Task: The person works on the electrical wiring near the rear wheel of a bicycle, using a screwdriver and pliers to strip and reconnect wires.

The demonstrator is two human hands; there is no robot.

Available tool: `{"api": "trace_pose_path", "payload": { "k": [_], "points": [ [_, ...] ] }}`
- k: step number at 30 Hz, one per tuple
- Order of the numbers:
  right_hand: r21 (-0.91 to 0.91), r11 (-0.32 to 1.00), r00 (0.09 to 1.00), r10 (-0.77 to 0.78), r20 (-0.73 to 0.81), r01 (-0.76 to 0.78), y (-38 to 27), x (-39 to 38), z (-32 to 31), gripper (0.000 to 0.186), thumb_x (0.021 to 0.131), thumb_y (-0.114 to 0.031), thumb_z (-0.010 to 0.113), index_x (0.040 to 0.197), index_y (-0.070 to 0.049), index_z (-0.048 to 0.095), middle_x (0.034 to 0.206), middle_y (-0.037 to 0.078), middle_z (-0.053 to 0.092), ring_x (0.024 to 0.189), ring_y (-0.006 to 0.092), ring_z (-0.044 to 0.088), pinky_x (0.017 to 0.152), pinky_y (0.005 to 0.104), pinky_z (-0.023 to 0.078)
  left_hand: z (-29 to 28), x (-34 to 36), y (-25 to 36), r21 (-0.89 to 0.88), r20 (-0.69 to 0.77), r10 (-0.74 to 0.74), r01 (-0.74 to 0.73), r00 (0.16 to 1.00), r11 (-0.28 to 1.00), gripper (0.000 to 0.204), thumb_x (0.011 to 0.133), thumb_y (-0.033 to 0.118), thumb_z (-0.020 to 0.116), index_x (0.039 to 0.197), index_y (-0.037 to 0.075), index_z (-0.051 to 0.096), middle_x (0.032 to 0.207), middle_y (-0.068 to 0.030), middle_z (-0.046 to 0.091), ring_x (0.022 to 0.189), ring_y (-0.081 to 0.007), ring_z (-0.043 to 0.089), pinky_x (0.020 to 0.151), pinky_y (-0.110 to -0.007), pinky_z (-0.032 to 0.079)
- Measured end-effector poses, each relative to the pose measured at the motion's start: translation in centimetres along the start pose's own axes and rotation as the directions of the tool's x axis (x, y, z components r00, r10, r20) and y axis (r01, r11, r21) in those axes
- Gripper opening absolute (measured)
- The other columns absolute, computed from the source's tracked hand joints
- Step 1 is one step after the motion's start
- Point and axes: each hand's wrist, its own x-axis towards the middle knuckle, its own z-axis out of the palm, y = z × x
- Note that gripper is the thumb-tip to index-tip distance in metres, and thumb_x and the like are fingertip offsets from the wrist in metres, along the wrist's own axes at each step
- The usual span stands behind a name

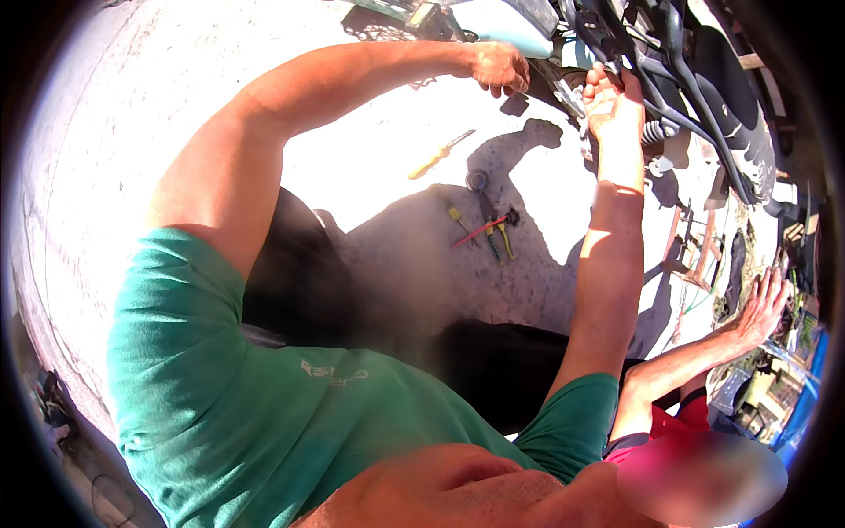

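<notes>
My left hand (pixel 500 69), back up with curled fingers, is at the underside of a vehicle beside a pale blue panel (pixel 510 31); what it grips, if anything, is hidden. My right hand (pixel 614 104) is palm up, fingers loosely bent and palm bare, against the dark tubular frame (pixel 682 70) near a coil spring (pixel 656 132). On the sunlit ground below lie a yellow-handled screwdriver (pixel 431 161), a small round part (pixel 476 181), yellow-and-black pliers (pixel 498 242), a red thin tool (pixel 475 232) and a small yellow-handled tool (pixel 455 215).
Another person's hand (pixel 761 312) and red-sleeved arm are at the lower right. Metal pieces (pixel 695 264) lie right of my forearm, with mixed clutter (pixel 775 396) at the right edge. A green metal object (pixel 405 16) stands at the top.
</notes>
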Motion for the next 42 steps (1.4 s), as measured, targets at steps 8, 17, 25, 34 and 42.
{"api": "trace_pose_path", "payload": {
  "k": [8,17,25,34,42],
  "points": [
    [0.098,0.989,0.992,-0.108,-0.068,0.114,-1.2,-2.3,-2.5,0.030,0.091,-0.031,0.057,0.089,-0.002,0.052,0.075,0.010,0.059,0.062,0.0204,0.054,0.056,0.0327,0.043,-1.0,0.3,0.6,-0.141,-0.144,0.048,-0.069,0.988,0.988,0.023,0.094,0.028,0.061,0.103,0.008,0.068,0.086,-0.0037,0.070,0.070,-0.0128,0.067,0.063,-0.028,0.055],
    [-0.016,0.981,0.967,-0.190,0.168,0.196,-2.4,-6.1,-6.5,0.023,0.096,-0.027,0.051,0.092,-0.005,0.053,0.072,0.009,0.056,0.060,0.0180,0.049,0.057,0.0309,0.041,-0.3,1.9,1.9,-0.200,-0.189,0.043,-0.081,0.981,0.976,0.020,0.096,0.025,0.062,0.103,0.008,0.069,0.088,-0.0031,0.069,0.078,-0.0108,0.066,0.072,-0.027,0.053],
    [-0.188,0.971,0.969,-0.100,0.228,0.145,0.7,-9.1,-8.3,0.026,0.098,-0.029,0.051,0.098,-0.003,0.058,0.078,0.010,0.062,0.065,0.0172,0.056,0.060,0.0294,0.044,1.3,2.1,5.6,-0.401,-0.134,0.200,-0.238,0.971,0.885,0.027,0.097,0.031,0.063,0.105,0.005,0.066,0.088,-0.0032,0.068,0.078,-0.0112,0.064,0.072,-0.027,0.052],
    [-0.340,0.929,0.960,-0.053,0.273,0.148,4.4,-10.1,-5.8,0.031,0.102,-0.033,0.044,0.105,-0.004,0.058,0.085,0.009,0.066,0.069,0.0162,0.061,0.064,0.0283,0.045,2.6,1.4,9.8,-0.623,-0.067,0.027,-0.063,0.997,0.779,0.033,0.098,0.036,0.058,0.092,0.005,0.065,0.075,-0.0031,0.062,0.065,-0.0105,0.056,0.060,-0.026,0.047],
    [-0.303,0.935,0.933,-0.071,0.353,0.186,3.1,-9.3,-6.5,0.029,0.102,-0.031,0.042,0.106,-0.006,0.056,0.082,0.007,0.064,0.069,0.0162,0.060,0.064,0.0293,0.045,3.6,5.0,10.6,-0.661,-0.136,-0.011,-0.083,0.991,0.746,0.028,0.100,0.032,0.056,0.084,0.010,0.066,0.067,0.0010,0.061,0.055,-0.0093,0.055,0.051,-0.026,0.045]
  ]
}}
